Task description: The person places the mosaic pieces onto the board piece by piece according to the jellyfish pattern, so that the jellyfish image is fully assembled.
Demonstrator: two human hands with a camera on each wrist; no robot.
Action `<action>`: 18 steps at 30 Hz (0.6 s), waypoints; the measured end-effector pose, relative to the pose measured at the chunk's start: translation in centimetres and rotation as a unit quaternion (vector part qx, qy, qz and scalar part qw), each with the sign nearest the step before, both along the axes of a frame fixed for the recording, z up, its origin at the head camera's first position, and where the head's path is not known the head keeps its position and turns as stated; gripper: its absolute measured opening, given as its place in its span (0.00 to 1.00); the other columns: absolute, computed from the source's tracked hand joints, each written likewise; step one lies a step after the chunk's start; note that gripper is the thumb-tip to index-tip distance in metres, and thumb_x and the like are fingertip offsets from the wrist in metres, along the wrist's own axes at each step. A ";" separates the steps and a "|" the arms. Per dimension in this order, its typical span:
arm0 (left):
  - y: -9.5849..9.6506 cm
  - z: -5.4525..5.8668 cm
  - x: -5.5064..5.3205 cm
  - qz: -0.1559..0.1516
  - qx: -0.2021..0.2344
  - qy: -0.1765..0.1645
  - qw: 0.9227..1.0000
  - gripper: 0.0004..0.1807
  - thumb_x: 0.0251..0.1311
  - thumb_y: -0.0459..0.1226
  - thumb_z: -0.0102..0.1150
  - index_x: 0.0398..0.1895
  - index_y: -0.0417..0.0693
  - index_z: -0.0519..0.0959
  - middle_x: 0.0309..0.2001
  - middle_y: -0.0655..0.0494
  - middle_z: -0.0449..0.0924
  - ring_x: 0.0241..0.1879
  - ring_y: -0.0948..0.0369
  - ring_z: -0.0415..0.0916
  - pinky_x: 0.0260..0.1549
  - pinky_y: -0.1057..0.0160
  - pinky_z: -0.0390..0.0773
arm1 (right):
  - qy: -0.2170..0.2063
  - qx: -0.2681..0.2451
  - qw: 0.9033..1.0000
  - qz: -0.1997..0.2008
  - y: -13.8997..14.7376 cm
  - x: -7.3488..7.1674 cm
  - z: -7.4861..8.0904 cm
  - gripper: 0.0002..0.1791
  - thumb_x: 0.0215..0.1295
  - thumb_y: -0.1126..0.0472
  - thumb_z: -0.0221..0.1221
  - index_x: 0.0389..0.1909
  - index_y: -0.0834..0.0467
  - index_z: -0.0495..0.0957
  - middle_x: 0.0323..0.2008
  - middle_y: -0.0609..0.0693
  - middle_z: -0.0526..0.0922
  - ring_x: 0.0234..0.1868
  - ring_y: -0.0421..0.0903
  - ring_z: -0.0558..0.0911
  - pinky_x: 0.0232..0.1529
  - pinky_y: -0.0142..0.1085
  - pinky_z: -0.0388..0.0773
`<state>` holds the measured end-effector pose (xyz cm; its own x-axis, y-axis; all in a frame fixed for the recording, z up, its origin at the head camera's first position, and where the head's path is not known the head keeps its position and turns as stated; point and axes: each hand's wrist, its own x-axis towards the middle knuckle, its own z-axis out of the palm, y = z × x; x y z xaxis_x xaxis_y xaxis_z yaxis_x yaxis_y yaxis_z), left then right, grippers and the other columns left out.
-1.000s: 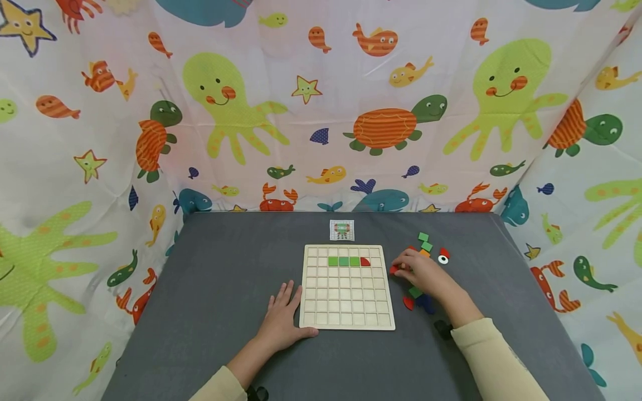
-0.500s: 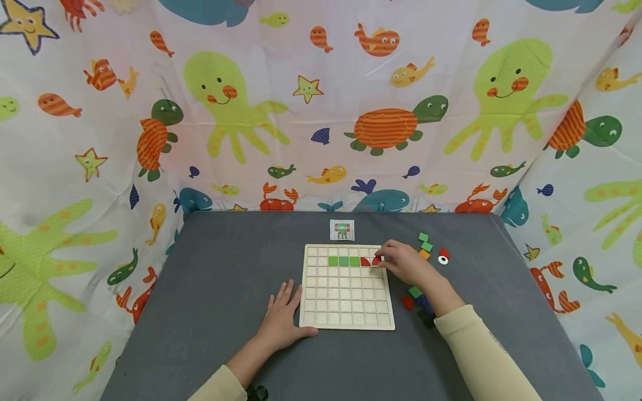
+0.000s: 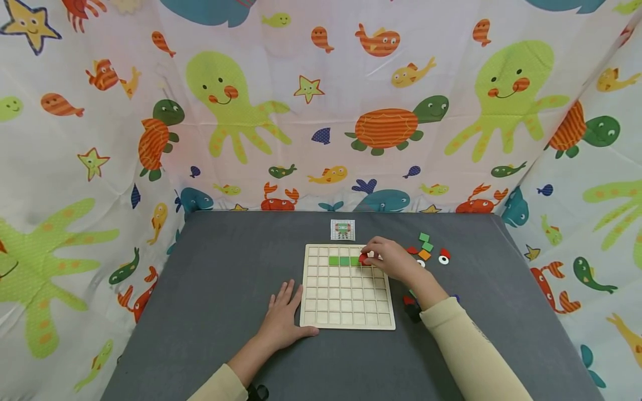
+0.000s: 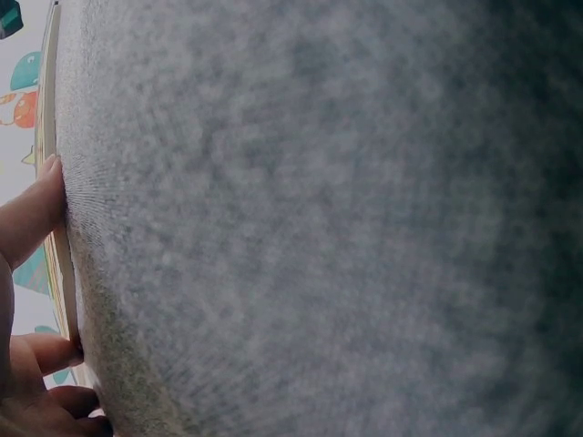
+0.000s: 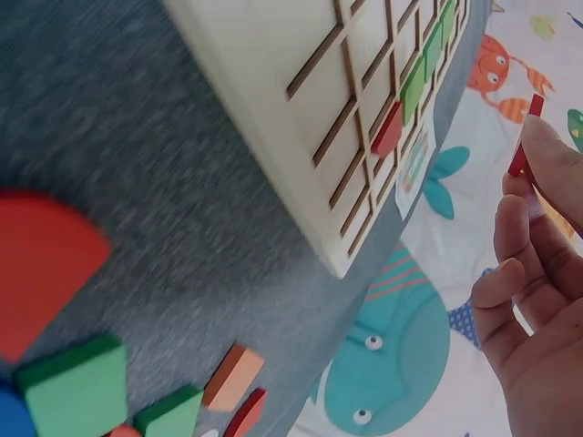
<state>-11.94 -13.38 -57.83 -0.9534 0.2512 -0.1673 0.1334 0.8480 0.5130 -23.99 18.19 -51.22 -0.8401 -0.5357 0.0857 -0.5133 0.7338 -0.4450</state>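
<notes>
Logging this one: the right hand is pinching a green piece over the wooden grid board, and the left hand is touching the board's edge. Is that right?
Not quite: the colour is wrong. The right hand is pinching a red piece over the wooden grid board, as the right wrist view shows; the left hand is touching the board's edge.

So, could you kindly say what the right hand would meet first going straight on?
Probably the rightmost green square on the wooden grid board; the height of the right hand is unclear.
</notes>
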 end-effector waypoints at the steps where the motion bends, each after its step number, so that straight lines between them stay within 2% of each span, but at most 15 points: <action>1: 0.0 0.0 0.0 0.000 0.001 0.001 1.000 0.63 0.46 0.64 0.74 0.80 0.44 0.55 0.81 0.43 0.43 0.81 0.44 0.39 0.75 0.36 0.45 | 0.001 0.000 1.000 0.002 -0.2 -0.1 0.0 0.13 0.64 0.60 0.68 0.49 0.58 0.86 0.46 0.52 0.83 0.39 0.46 0.82 0.42 0.40 0.82; 6: 0.0 -0.1 0.0 0.001 0.000 0.002 1.000 0.63 0.46 0.64 0.74 0.80 0.45 0.55 0.82 0.43 0.43 0.81 0.44 0.38 0.75 0.36 0.45 | 0.003 0.005 1.000 0.009 -1.2 -0.5 -0.2 0.13 0.65 0.60 0.68 0.50 0.57 0.86 0.47 0.51 0.83 0.39 0.45 0.81 0.41 0.38 0.82; 12: 0.0 -0.2 0.0 0.002 0.002 0.002 1.000 0.64 0.46 0.65 0.73 0.80 0.45 0.54 0.82 0.43 0.43 0.81 0.44 0.38 0.75 0.35 0.45 | -0.001 -0.009 1.000 0.011 -2.7 -0.7 -0.3 0.14 0.65 0.60 0.67 0.50 0.58 0.85 0.47 0.53 0.83 0.45 0.50 0.84 0.44 0.41 0.82; 18: -0.1 -0.3 -0.2 0.001 -0.005 -0.002 1.000 0.64 0.46 0.64 0.74 0.81 0.46 0.54 0.82 0.44 0.42 0.81 0.45 0.37 0.75 0.36 0.45 | -0.006 -0.017 1.000 0.009 -4.3 -0.8 -0.2 0.14 0.66 0.60 0.67 0.51 0.57 0.85 0.48 0.53 0.83 0.42 0.47 0.83 0.42 0.40 0.82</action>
